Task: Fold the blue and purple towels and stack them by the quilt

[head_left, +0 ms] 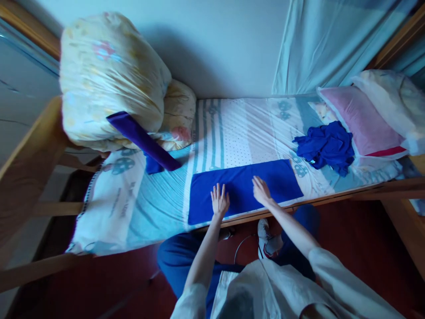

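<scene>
Where the patterned sheet meets the bed's near edge, at 5 o'clock from the centre of our view, we see the rectangular blue cloth laid flat. On its 9 o'clock half we find the left hand, fingers extended and slightly parted. Toward 3 o'clock is the right hand, fingers close together; we cannot tell whether they curl or grip. From the cloth, we note a crumpled blue garment at 2 o'clock and, at 10, a dark blue strip against floral bedding.
</scene>
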A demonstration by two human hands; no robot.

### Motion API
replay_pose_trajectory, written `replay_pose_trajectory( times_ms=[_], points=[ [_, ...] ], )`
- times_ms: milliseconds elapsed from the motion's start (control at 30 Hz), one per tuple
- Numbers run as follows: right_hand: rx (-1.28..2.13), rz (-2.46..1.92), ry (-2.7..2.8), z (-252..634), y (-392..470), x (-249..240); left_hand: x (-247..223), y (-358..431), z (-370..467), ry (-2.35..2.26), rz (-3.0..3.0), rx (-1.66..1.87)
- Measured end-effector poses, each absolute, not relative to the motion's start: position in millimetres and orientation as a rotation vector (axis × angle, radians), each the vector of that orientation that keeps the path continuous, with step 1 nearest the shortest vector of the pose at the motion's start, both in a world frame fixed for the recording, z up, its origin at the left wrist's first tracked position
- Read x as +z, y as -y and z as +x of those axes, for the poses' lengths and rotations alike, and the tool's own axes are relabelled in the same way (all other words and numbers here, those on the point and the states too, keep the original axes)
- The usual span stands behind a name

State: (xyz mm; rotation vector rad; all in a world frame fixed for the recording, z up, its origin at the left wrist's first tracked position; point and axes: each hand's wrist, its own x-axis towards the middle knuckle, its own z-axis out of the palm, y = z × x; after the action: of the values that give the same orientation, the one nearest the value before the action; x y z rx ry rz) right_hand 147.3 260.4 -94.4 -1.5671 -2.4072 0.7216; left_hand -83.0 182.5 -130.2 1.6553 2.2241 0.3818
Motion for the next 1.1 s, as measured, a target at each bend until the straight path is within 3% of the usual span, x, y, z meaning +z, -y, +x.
replay_pose_trajectory(
  times_ms=[167,333,533,700,1100],
  points=[
    [0.828,-1.398,2.406,61,-233,-144,-168,-174,-53,-2.283,1.541,0.435],
    [0.811,-1.347,2.454,62,-223,-172,-189,-167,-61,-2.297,1.524,0.454],
    [0.817,-1.302,2.492,76,-227,-167,-188,-167,-61,-2.291,1.542,0.438],
    [0.743,-1.335,2.52,131,-247,-161,-182,-167,-60,-2.31,1.557,0.469],
    [0.355,-1.992,2.308,333,-288,-158,-183,-167,-58,-2.316,1.532,0.586]
  ],
)
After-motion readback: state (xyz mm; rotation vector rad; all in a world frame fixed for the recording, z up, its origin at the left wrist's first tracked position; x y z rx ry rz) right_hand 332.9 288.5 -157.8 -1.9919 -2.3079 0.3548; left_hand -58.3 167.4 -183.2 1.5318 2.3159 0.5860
